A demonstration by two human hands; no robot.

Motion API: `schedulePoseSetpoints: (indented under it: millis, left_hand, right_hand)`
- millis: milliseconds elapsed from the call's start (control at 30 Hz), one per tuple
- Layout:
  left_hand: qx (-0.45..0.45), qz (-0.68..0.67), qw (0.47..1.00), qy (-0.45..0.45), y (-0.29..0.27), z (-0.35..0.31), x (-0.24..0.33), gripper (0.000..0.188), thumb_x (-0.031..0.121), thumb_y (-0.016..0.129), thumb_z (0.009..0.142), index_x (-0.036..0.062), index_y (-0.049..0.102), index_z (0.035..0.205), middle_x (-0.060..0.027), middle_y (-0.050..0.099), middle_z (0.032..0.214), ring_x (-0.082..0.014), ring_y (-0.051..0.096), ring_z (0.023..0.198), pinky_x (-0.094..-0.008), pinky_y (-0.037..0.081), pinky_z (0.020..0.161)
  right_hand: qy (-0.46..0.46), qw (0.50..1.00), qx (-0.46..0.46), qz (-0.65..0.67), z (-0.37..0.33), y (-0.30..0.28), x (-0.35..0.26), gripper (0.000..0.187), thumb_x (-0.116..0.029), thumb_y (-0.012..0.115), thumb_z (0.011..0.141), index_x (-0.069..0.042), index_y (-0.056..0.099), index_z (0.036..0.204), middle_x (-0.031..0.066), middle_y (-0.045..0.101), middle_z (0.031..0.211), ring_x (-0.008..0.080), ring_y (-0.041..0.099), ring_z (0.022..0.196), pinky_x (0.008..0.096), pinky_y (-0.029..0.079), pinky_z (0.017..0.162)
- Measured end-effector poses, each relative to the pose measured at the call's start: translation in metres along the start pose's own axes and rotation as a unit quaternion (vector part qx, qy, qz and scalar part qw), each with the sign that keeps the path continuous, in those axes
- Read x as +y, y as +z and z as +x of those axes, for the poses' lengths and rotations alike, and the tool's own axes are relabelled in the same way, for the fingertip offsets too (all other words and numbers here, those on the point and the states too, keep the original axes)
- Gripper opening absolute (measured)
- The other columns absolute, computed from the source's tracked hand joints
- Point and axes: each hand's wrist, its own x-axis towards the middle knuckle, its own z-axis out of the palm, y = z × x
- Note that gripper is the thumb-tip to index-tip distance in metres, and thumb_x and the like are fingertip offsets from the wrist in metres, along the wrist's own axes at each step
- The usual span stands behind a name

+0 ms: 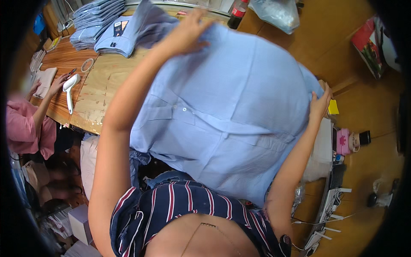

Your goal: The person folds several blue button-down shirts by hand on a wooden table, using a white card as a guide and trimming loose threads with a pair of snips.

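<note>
Clearly, the light blue garment [261,64] lies between the two arms, straight out in front of the body, with one hand at either side of it. The left hand [188,34] is at its far left edge, reached well out from the torso; the right hand [321,100] is at its right edge, lower and nearer the body, so the line from hand to hand slants down to the right. The cloth bellies out between them, a seam running away from the body with a slight lean to the right, but its folds hide the true long axis. Thumb and fingers of the right hand pinch the edge; the left hand's fingers are spread and blurred over the cloth, and I cannot tell whether they pinch it. The garment's near edge hangs close before the striped top [188,199], and its small pale buttons [184,109] sit toward the left forearm. Of the two hands, the left is nearer the folded stack [96,19] on the wooden table [102,88], beyond the left forearm
</note>
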Motion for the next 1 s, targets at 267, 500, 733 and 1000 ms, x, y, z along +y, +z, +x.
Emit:
schedulePoseSetpoints:
  millis: [267, 500, 733, 1000]
  left_hand:
    - [-0.263, 0.157, 0.927, -0.215, 0.06, -0.185, -0.039, 0.05, 0.046, 0.043, 0.08, 0.0289, 0.035, 0.127, -0.0099, 0.02, 0.138, -0.0356, 0.012, 0.126, -0.0618, 0.01, 0.094]
    - [-0.226, 0.155, 0.936, -0.219, 0.128, -0.136, -0.046, 0.05, 0.047, 0.039, 0.081, 0.0261, 0.036, 0.126, -0.0099, 0.022, 0.137, -0.0356, 0.014, 0.126, -0.0583, 0.009, 0.096]
    - [-0.045, -0.04, 0.98, -0.189, 0.077, -0.14, -0.033, 0.026, 0.009, 0.058, 0.071, 0.0069, 0.056, 0.096, -0.0112, 0.05, 0.1, -0.03, 0.044, 0.096, -0.0364, 0.036, 0.082]
    - [-0.192, -0.217, 0.956, -0.053, 0.098, -0.149, 0.033, 0.016, -0.001, 0.059, 0.066, 0.002, 0.06, 0.082, -0.0107, 0.054, 0.082, -0.0258, 0.052, 0.078, -0.0327, 0.044, 0.069]
  right_hand:
    - [0.125, 0.896, -0.395, -0.162, -0.217, 0.071, 0.015, 0.048, -0.047, 0.032, 0.085, -0.03, 0.026, 0.13, 0.0025, 0.015, 0.14, 0.0298, 0.013, 0.127, 0.0602, 0.013, 0.094]
    - [0.08, 0.923, -0.329, -0.185, -0.149, 0.137, 0.08, 0.046, -0.044, 0.034, 0.085, -0.027, 0.032, 0.127, 0.0031, 0.026, 0.135, 0.0277, 0.023, 0.123, 0.058, 0.021, 0.092]
    - [0.305, 0.869, -0.076, -0.383, -0.171, 0.037, 0.168, 0.04, -0.04, 0.051, 0.078, -0.01, 0.057, 0.103, 0.0123, 0.055, 0.097, 0.0322, 0.054, 0.085, 0.0469, 0.045, 0.069]
    - [0.323, 0.872, -0.221, -0.294, -0.201, 0.032, 0.251, 0.033, -0.033, 0.061, 0.072, -0.006, 0.061, 0.092, 0.0143, 0.058, 0.093, 0.0345, 0.056, 0.079, 0.0398, 0.045, 0.072]
